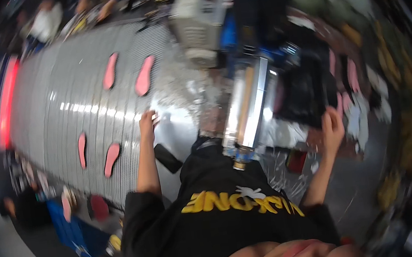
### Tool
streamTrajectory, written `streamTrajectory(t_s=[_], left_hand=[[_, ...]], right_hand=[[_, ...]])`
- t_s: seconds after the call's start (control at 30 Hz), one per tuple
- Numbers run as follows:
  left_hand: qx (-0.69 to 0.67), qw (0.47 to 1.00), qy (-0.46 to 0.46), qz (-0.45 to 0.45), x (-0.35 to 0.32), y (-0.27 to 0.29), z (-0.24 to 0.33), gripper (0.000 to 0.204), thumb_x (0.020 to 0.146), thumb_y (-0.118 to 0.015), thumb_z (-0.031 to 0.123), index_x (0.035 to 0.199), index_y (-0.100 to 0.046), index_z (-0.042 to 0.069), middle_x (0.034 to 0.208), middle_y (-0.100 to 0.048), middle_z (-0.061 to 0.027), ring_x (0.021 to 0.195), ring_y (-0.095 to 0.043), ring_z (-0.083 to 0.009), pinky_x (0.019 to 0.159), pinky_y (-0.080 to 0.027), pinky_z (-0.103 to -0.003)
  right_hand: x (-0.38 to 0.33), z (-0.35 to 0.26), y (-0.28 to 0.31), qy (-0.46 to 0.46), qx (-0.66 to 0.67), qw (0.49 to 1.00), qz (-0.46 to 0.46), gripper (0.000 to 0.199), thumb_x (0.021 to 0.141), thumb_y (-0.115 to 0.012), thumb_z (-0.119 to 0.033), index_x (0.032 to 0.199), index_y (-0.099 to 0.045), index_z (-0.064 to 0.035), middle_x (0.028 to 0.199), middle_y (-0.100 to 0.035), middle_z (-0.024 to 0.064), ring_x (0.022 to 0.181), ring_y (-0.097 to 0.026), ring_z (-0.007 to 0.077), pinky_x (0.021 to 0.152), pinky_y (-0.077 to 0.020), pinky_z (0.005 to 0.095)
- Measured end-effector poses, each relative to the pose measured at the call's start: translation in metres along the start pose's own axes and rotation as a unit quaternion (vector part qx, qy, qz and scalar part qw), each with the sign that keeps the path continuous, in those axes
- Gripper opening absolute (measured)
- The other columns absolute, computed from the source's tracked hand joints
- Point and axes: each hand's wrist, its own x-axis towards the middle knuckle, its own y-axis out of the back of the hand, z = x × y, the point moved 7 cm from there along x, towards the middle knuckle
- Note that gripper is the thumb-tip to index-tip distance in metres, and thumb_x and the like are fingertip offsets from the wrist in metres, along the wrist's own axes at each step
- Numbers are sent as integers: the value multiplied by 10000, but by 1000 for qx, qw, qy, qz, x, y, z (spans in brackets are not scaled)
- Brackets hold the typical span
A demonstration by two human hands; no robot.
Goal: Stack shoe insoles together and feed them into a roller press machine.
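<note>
My left hand is over the near edge of a ridged metal conveyor; its fingers are curled together, and a small pale spot shows at them. Several pink insoles with dark edges lie spaced out on the conveyor, apart from that hand. Out to the right, my right hand is raised beside pink strips and whitish pieces on a cluttered surface. Its fingers are bent inward as in a pinch. Blur hides whether either hand holds anything.
A machine with a long shiny bar stands between my hands. Behind it is a pale vented box. A dark flat rectangular thing lies near my left forearm. A red light strip glows at the conveyor's left end; a blue crate stands lower left.
</note>
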Motion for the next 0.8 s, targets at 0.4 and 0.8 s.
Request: streamTrajectory(t_s=[0.4,0.8], left_hand=[[222,939,-98,-246,-118,-158,-71,289,992,-536,236,793,-572,30,637,-479,29,574,-409,-57,519,-330,-243],[371,848,-324,-193,-154,-139,-143,209,828,-545,33,1024,-609,-4,962,-626,-240,942,-582,-447,806,-478,-461]], right_hand=[[69,40,-21,-83,-408,901,-125,667,820,-647,-547,1110,-612,53,1014,-659,282,996,-635,429,868,-492,467],[31,56,-8,129,-245,961,22,618,782,-720,-408,1252,-575,-34,1134,-652,221,1030,-646,358,889,-479,425]])
